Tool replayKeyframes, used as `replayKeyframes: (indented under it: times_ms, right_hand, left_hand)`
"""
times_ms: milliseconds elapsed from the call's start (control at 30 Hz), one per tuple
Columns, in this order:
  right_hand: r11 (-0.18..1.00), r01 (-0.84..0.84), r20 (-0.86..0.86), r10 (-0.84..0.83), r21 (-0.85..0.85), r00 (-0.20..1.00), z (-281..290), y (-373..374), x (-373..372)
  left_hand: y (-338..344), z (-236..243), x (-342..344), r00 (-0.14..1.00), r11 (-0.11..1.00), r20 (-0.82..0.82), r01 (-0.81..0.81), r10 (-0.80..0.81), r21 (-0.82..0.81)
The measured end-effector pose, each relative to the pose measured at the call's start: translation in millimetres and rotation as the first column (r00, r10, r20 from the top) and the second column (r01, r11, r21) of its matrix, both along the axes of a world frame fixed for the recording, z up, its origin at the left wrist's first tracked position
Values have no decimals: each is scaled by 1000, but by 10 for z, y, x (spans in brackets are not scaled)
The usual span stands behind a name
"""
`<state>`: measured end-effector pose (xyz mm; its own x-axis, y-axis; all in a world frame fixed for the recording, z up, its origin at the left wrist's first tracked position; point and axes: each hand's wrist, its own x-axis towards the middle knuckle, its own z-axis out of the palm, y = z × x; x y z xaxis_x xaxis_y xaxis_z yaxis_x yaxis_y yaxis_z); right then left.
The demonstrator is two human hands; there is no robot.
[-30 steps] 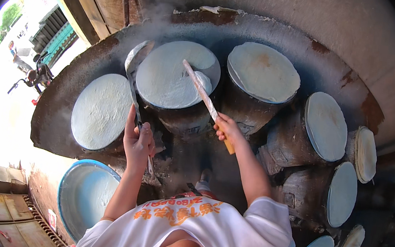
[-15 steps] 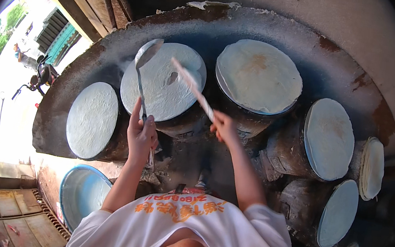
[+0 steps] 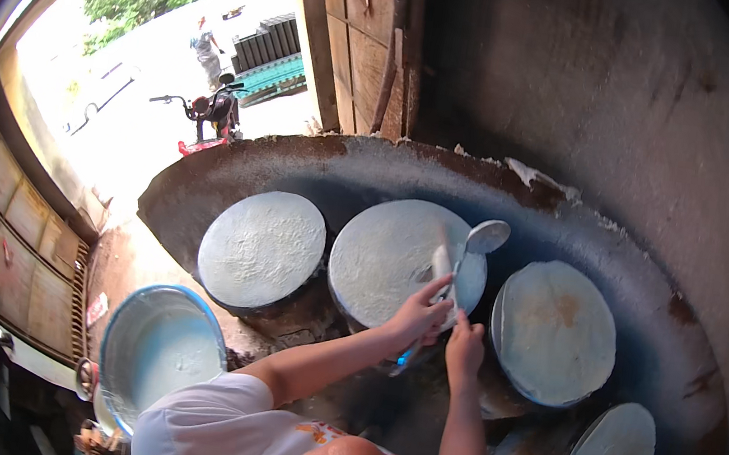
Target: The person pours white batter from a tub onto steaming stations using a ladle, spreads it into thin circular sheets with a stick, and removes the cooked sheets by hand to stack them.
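In the head view, a ladle (image 3: pixel 488 235) is gripped by the left hand (image 3: pixel 419 316), its fingers closed around the handle. A pale stick (image 3: pixel 443 260) is grasped by the right hand (image 3: pixel 464 347), which is placed just beside the left one; the exact hold is partly hidden. The ladle's bowl is seen beyond both hands, against the far right rim of the middle round griddle (image 3: pixel 475 285) (whether hovering or touching cannot be told). The ladle's long axis is directed away from the body and slightly rightward, while the stick is leaned leftward from the right hand, so the two are crossed near the left fingers. By the left hand the batter layer (image 3: pixel 378 266) is more nearly reached; its dark gap (image 3: pixel 422 274) is left just beyond those fingers. The griddle is flanked by a white sheet (image 3: pixel 262 249) on the left and a brown-spotted sheet (image 3: pixel 554 333) on the right. Pale liquid is held in a blue-rimmed basin (image 3: pixel 118 379) at lower left.
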<state>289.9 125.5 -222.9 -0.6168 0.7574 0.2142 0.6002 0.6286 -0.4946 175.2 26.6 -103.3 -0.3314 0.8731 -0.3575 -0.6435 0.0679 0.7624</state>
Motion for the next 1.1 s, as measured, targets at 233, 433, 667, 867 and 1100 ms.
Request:
replayKeyframes:
  times_ms: [233,433,667,867,1100]
  right_hand:
    - [995,102,-97,-101,2,990,-76,-94,773]
    - [995,95,-132,-95,-13,987,69,83,312]
    - [984,-168,-28,166,-58,986,288,-50,467]
    - [992,79,-248,-53,96,967,-147,-558,871]
    - [914,-136,-415,-39,-382,909,-494,-1126,50]
  left_hand:
    - [-69,-20,-817,680,992,730,-27,-70,120]
    - [-281,186,-1025,475,982,880,-159,-13,100]
    - [-243,48,-1101,503,986,863,-163,45,44]
    - [-147,-81,-839,564,980,817,-198,117,-4]
    - [-346,-711,-146,438,837,872,-543,219,62]
